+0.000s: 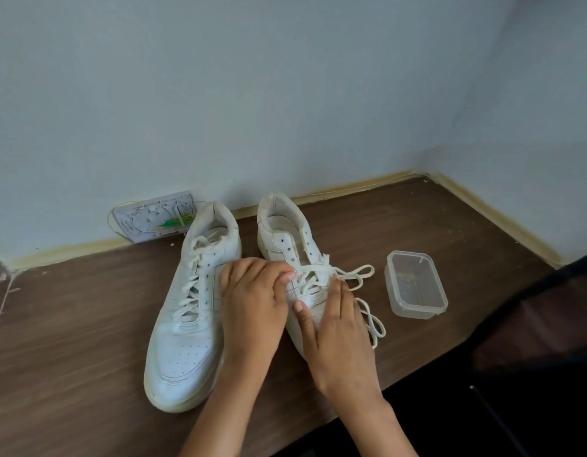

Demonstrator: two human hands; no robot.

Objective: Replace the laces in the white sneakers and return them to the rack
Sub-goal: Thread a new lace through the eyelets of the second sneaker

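Note:
Two white sneakers stand side by side on a brown wooden table, heels toward the wall. The left sneaker [186, 311] is laced all the way up. The right sneaker [285, 245] is laced only over its lower eyelets, and its upper eyelets are bare. Its white lace [367, 293] spills in loops over the right side onto the table. My left hand [252, 298] lies over the right sneaker's left side, fingers curled at the lace. My right hand [335, 321] covers the toe and lower lacing, thumb pressing on the shoe. The toe is hidden beneath my hands.
A clear plastic container [415, 285] without a lid sits to the right of the shoes. A wall socket plate [153, 216] with a thin wire sits at the wall behind the left sneaker. The table edge [450, 354] runs diagonally at the right, with dark space beyond.

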